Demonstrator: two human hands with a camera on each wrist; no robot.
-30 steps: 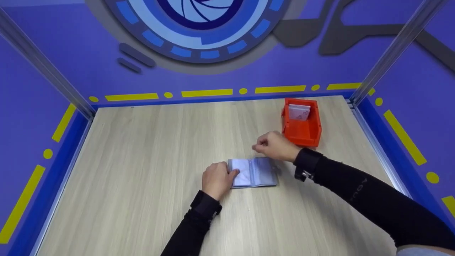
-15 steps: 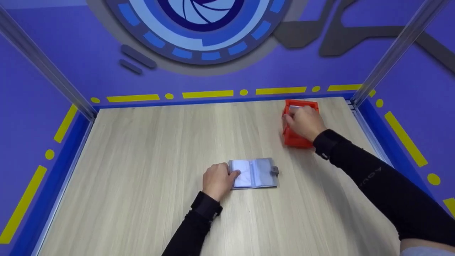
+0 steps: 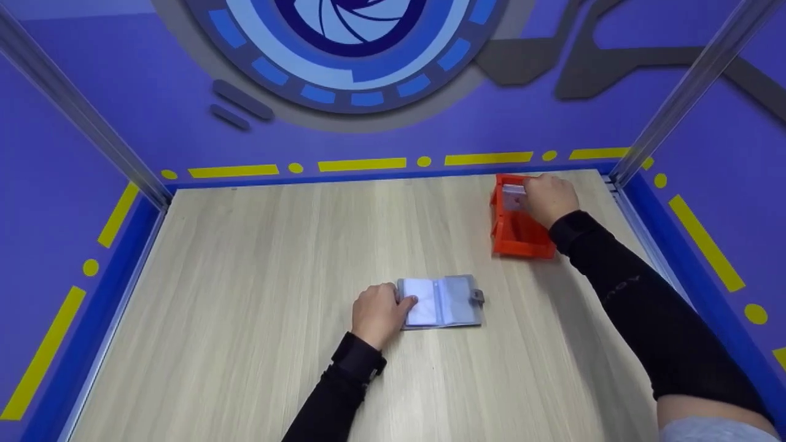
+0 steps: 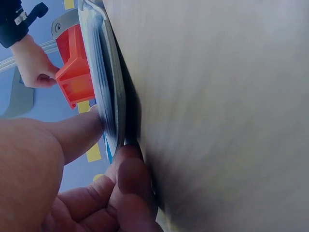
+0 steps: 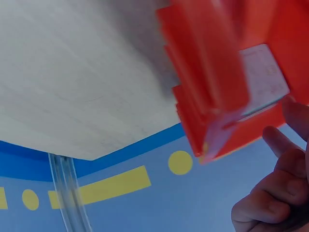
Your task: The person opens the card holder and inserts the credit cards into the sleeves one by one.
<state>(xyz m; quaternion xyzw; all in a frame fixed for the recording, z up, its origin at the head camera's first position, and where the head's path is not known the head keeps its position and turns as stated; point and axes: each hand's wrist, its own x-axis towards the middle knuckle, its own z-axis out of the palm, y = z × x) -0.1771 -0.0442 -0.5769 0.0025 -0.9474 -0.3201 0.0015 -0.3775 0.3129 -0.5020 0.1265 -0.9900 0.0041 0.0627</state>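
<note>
A small grey card holder (image 3: 460, 301) with clear sleeve pages lies spread on the table, its snap strap sticking out to the right. My left hand (image 3: 377, 313) pinches its left edge, thumb on the page and fingers beneath the cover, as the left wrist view (image 4: 82, 140) shows. At the back right stands a red bin (image 3: 522, 248), where a stack of cards (image 3: 513, 197) leans inside against the back. Over the bin's right rim is my right hand (image 3: 551, 197). In the right wrist view, its thumb and forefinger are apart beside the cards (image 5: 263, 77), the other fingers curled.
The wooden table (image 3: 276, 276) is bounded by blue panels with yellow markings at the back and sides. A metal post (image 3: 681, 92) rises at the back right corner, near the bin.
My right hand has gone from above the card holder to the red bin, then shifted right to its right rim, uncovering the cards. The left hand keeps its grip on the holder.
</note>
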